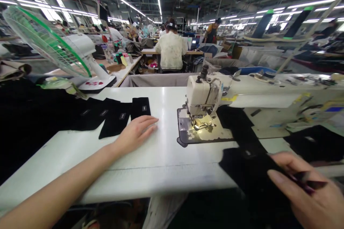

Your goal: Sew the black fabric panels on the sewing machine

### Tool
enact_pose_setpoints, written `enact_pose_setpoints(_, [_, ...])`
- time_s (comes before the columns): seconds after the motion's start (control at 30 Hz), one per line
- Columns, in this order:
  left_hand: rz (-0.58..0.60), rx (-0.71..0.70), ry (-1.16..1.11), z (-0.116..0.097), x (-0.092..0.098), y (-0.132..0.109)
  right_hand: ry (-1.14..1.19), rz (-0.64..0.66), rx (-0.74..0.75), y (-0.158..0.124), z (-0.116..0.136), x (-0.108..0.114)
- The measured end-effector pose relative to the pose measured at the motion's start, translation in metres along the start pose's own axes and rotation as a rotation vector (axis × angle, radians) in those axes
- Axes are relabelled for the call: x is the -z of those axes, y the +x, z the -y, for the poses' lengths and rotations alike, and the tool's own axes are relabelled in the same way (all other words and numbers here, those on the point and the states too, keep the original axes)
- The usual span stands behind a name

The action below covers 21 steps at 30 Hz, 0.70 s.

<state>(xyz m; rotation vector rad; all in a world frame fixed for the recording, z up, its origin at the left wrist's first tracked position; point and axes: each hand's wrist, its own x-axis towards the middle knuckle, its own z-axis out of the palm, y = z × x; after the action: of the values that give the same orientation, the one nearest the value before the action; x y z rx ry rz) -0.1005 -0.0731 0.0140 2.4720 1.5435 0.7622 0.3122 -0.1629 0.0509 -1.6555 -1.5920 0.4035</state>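
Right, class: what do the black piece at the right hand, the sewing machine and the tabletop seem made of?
The black piece: probably fabric, matte, limp, without shine.
The sewing machine: likely painted metal, satin, its cream coat catching light.
The tabletop: perhaps laminate, smooth, streaked with reflected light.

From here I see matt black cloth panels (141, 107), a smooth, glossy white bench (166, 150), a sewing machine (197, 91) in painted metal with a shiny, patchily worn bed plate (209, 136), and a table fan (80, 44) with smooth plastic housing.
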Motion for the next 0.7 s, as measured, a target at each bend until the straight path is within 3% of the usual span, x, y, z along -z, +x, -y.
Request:
enact_pose_setpoints(0.1, [0.109,-0.035,-0.414,-0.061,-0.008,0.013,0.355,0.407,0.081,-0.004,0.036,-0.004])
enact_pose_setpoints(0.2, [0.391,-0.149,-0.820,-0.103,-0.008,0.030,0.382,0.637,0.133,0.002,0.047,-0.005])
enact_pose_setpoints(0.3, [0.872,-0.166,-1.140,-0.117,-0.013,0.043,0.267,0.599,0.119,0.016,0.040,-0.008])
enact_pose_setpoints(0.37, [1.053,-0.022,-1.235,-0.117,-0.023,0.047,0.202,0.487,0.079,0.026,0.029,-0.012])
enact_pose_setpoints(0.4, [1.030,0.085,-1.238,-0.115,-0.028,0.048,0.187,0.438,0.050,0.030,0.023,-0.014])
enact_pose_setpoints(0.5, [0.711,0.356,-1.178,-0.106,-0.042,0.047,0.214,0.326,-0.063,0.036,0.006,-0.024])
enact_pose_setpoints(0.57, [0.575,0.445,-1.139,-0.099,-0.043,0.047,0.282,0.241,-0.134,0.037,-0.003,-0.033])
enact_pose_setpoints(0.7, [0.446,0.543,-1.041,-0.085,-0.038,0.048,0.416,0.166,-0.220,0.036,-0.012,-0.048])
